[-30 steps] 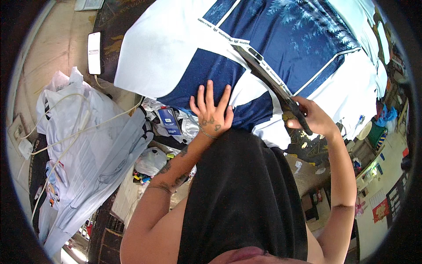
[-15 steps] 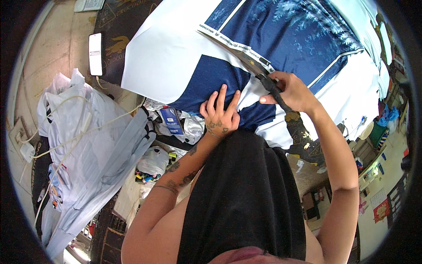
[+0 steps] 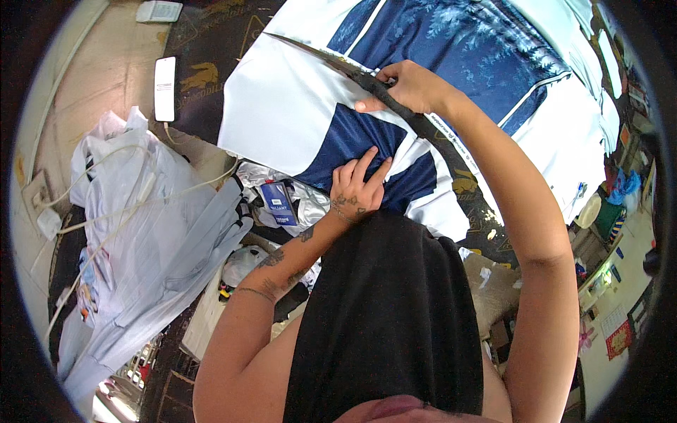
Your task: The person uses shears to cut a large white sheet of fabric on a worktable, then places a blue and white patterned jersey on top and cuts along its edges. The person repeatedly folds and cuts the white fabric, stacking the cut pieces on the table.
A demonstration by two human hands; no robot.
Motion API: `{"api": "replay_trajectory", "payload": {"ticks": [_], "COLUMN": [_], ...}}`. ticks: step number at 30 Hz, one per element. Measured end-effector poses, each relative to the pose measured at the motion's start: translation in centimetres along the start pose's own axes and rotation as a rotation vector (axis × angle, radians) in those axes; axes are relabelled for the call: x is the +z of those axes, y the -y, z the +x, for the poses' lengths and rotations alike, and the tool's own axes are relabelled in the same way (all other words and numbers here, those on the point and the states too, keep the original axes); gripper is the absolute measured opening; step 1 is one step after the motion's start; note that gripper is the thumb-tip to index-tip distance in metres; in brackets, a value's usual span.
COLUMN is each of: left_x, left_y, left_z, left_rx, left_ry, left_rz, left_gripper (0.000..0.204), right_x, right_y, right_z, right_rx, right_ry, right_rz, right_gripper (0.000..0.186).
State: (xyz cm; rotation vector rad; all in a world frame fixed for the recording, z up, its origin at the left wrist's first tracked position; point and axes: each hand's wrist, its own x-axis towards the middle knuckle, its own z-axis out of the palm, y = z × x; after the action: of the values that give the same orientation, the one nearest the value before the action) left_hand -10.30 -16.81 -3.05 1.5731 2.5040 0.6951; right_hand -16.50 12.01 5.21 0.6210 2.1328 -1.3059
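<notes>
Fabric (image 3: 303,116), white and navy panels, lies spread flat across the dark table (image 3: 211,49), reaching from centre frame up to the right rim. Right hand (image 3: 405,88) is up at the fabric's mid-section, fingers (image 3: 367,106) curled tight around the dark handle of long scissors (image 3: 345,67); blades run up-left over the white panel, lying along the white/navy seam. Can't tell whether the blades are apart or closed. Left hand (image 3: 356,190) rests lower down on the navy panel near the fabric's near edge, palm down, fingers spread and flat, gripping nothing, just pressing the cloth. The two hands are near each other, not touching.

Left of the table: heap of pale plastic bags (image 3: 141,233) with white cord across them. Below the fabric's edge, crumpled silver packaging with a blue card (image 3: 280,203). White rectangular device (image 3: 164,88) sits on the table's left part. Cluttered shelves at far right rim, too small to make out.
</notes>
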Motion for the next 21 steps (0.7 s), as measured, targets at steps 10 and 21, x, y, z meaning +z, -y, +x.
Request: {"api": "replay_trajectory", "payload": {"ticks": [10, 21], "left_x": [-5.1, -25.6], "left_y": [-8.8, -18.7], "left_z": [8.9, 22.6], "left_rx": [0.221, 0.239], "left_ry": [1.116, 0.035], "left_rz": [-0.81, -0.799], "left_gripper": [0.032, 0.011], "right_x": [1.2, 12.5], "right_y": [-6.8, -28.1], "right_z": [-20.5, -41.2], "right_rx": [-0.102, 0.578], "right_ry": [-0.247, -1.226], "right_rz": [0.144, 0.274], "right_gripper": [0.07, 0.053]}}
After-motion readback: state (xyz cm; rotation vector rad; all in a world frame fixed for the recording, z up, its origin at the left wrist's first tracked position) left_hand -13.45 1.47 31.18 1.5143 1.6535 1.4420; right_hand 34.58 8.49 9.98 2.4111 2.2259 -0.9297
